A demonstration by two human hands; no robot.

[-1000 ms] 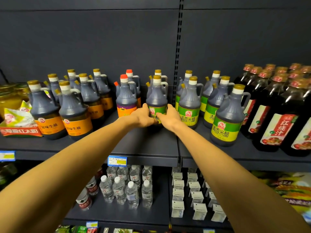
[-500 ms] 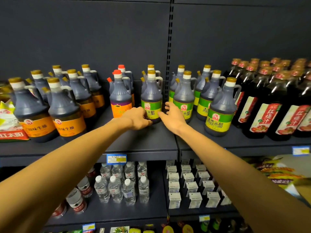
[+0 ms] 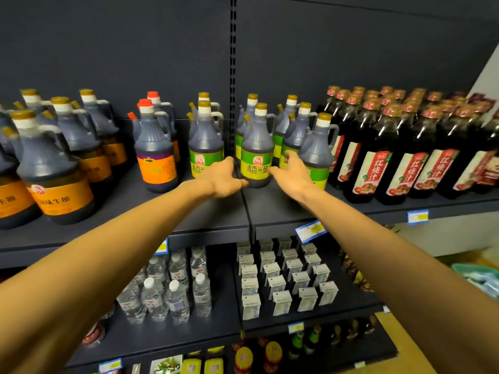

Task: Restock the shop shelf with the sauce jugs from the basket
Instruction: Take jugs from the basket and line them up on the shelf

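Both hands reach out to the shelf (image 3: pixel 189 211), one on each side of a green jug (image 3: pixel 256 147). The jug stands straight up near the front edge, right where two shelf boards meet. The left hand (image 3: pixel 222 179) is at the jug's bottom left, thumb up and fingers bent toward it. The right hand (image 3: pixel 293 171) is at its right side with fingers spread a little. Both hands are right beside the jug, but I cannot tell if they really touch it or have let go. They look about equally near. The jug's long way runs up and down, so I think a push back or a small turn is all it needs. I count about seven green jugs in this bunch: two on the left board and about five on the right, with some hidden behind others. There are two jugs with red caps (image 3: pixel 155 147) to the left, and at least five orange jugs (image 3: pixel 51 168) farther left. Many dark bottles (image 3: pixel 378 157) stand in rows on the right, too many to count. The basket is not clear in view.
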